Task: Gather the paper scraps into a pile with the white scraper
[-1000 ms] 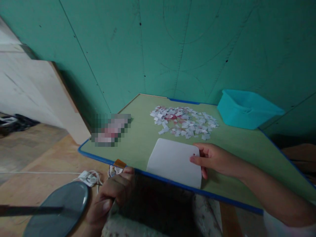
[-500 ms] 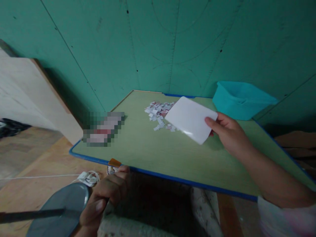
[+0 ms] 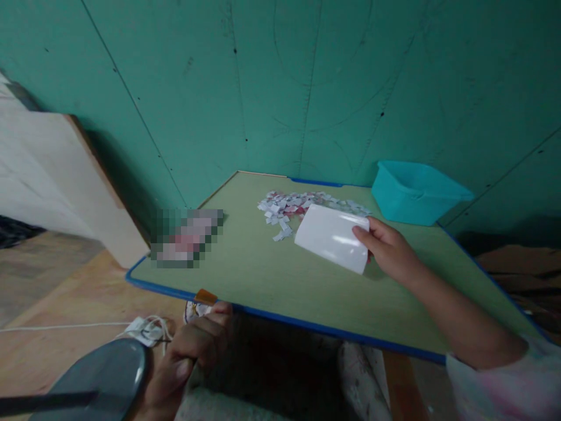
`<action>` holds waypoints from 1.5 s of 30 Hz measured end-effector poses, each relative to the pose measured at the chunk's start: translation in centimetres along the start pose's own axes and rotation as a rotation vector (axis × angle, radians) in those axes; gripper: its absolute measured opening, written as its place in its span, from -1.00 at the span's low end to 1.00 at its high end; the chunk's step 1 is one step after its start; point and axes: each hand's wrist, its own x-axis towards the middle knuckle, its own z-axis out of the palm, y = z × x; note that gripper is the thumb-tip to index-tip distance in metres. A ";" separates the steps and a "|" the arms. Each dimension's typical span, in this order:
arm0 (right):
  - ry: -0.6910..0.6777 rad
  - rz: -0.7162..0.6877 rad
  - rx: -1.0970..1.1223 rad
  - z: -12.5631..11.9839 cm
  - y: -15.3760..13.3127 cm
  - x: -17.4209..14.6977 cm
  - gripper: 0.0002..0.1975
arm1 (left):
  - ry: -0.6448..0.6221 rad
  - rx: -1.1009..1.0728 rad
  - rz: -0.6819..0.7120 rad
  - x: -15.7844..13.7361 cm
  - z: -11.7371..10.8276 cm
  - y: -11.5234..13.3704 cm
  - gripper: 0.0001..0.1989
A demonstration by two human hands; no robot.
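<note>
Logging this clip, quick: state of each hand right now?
Left hand: fingers curled; cannot tell if it holds anything.
Right hand: closed on the white sheet.

Dim light leaves glare on the white card (image 3: 326, 237), shadow beneath the table (image 3: 254, 269).

At the back, a green wall (image 3: 197, 88), dark-dotted and faintly line-marked. Tilted at left, a pale board (image 3: 65, 169). At lower left, wooden floor (image 3: 39, 295), a round grey seat (image 3: 99, 368), a white cord (image 3: 65, 327) and white plug block (image 3: 144, 332). Far right, brown sheets (image 3: 508, 266).
</note>
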 end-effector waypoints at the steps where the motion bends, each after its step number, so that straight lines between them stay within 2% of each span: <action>1: -0.009 0.010 0.030 -0.2 0.0 0.0 -0.78 | -0.012 -0.035 -0.021 -0.1 0.1 0.1 -0.68; 4: 0.020 0.029 0.113 -0.9 0.0 0.2 -0.78 | -0.071 -0.108 -0.020 -0.8 0.3 0.1 -0.76; 9: 0.202 -0.041 0.071 -1.7 -0.3 0.7 -0.77 | 0.072 -0.198 -0.042 -1.6 0.9 -0.3 -0.82; 11: 0.223 -0.088 0.025 -1.9 -0.8 1.1 -0.76 | 0.063 -0.174 -0.022 -1.0 1.3 0.0 -0.77; 16: 0.251 -0.148 -0.093 -1.8 -2.2 3.0 -0.72 | -0.022 -0.076 0.003 1.2 1.9 1.6 -0.57; 20: 0.387 -0.154 0.001 -1.0 -1.2 4.1 -0.68 | -0.081 0.141 -0.049 1.0 0.2 1.4 -0.54; 21: 0.403 -0.136 0.014 -0.8 -0.7 4.2 -0.67 | -0.182 0.158 0.011 0.6 -0.2 1.1 -0.57; 22: 0.405 -0.117 0.012 -0.6 -0.3 4.1 -0.67 | -0.159 0.194 -0.034 0.1 -0.6 0.7 -0.59; 23: 0.398 -0.105 -0.006 -0.5 0.2 4.0 -0.66 | -0.015 0.187 -0.032 -0.5 -0.9 0.3 -0.60; 26: 0.379 -0.122 -0.123 -0.2 0.9 3.5 -0.65 | 0.029 0.126 -0.023 -1.8 -0.8 -0.6 -0.66; 29: 0.387 -0.183 -0.256 0.0 0.7 3.1 -0.66 | 0.012 0.135 -0.009 -2.1 -0.4 -1.0 -0.59; 32: 0.391 -0.222 -0.320 0.5 0.3 2.9 -0.68 | -0.066 0.107 -0.011 -1.7 -0.2 -0.7 -0.60; 35: 0.351 -0.230 -0.300 0.8 0.0 2.6 -0.68 | -0.127 0.051 -0.036 -1.3 -0.1 -0.1 -0.65; 39: 0.318 -0.225 -0.232 0.9 0.0 2.4 -0.68 | -0.098 0.037 -0.064 -1.2 -0.2 0.5 -0.72; 41: 0.363 -0.233 -0.220 0.8 0.0 2.4 -0.68 | -0.146 0.094 -0.021 -1.0 -0.5 0.3 -0.69; 43: 0.420 -0.210 -0.163 0.8 0.1 2.5 -0.68 | -0.238 0.161 0.085 -0.7 -1.0 -0.3 -0.61; 44: 0.448 -0.177 -0.097 0.8 0.2 2.6 -0.68 | -0.293 0.195 0.139 -0.6 -1.3 -0.8 -0.57; 45: 0.471 -0.127 0.000 0.8 0.2 2.8 -0.68 | -0.288 0.200 0.217 -0.4 -1.8 -1.2 -0.55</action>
